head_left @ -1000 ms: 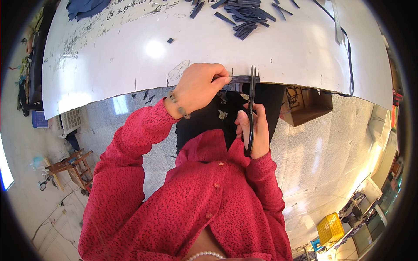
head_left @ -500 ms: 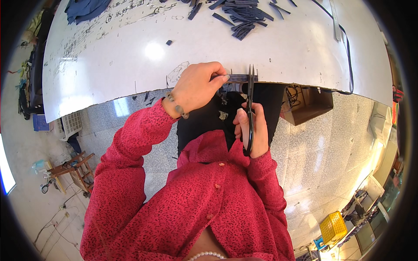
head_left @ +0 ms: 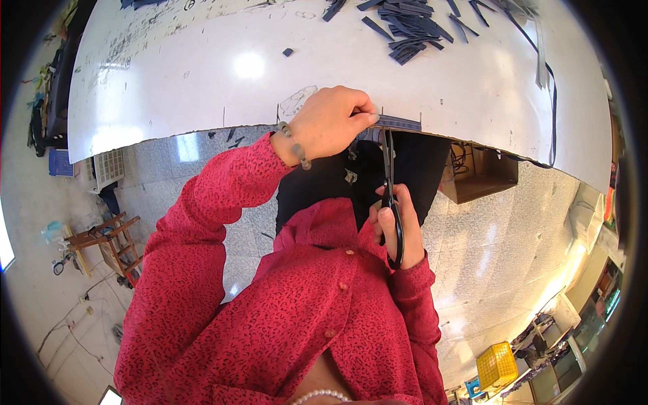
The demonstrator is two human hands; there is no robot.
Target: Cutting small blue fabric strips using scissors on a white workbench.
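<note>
Left hand (head_left: pixel 331 125) pinches dark fabric (head_left: pixel 405 162), right hand (head_left: pixel 398 226) grips scissors (head_left: pixel 389 196); cut strips (head_left: pixel 412 30) heaped beyond.

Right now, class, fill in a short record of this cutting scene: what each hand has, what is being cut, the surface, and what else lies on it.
Left hand: left hand pinches the end of a dark strip at the table edge
Right hand: right hand holds black scissors, blades pointing up at the strip
Surface: white table, marked with pen lines
Also on table: pile of cut dark strips at the far side, one small dark scrap
Wrist: bead bracelet on the left
</note>
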